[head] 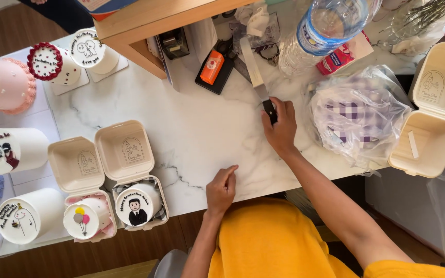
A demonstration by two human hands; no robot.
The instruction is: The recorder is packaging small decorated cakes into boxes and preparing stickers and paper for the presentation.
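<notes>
My right hand grips the black handle of a long flat spatula knife, whose metal blade points away across the white marble table. My left hand rests near the table's front edge, index finger stretched out and touching the surface, holding nothing. To its left stand two open beige clamshell boxes, one with a small white cake showing a suited figure, the other with a cake showing balloons.
Several decorated round cakes stand at the left. A clear plastic bag of checked paper and an open empty clamshell box lie at the right. A water bottle, an orange-and-black tool and a wooden shelf lie beyond.
</notes>
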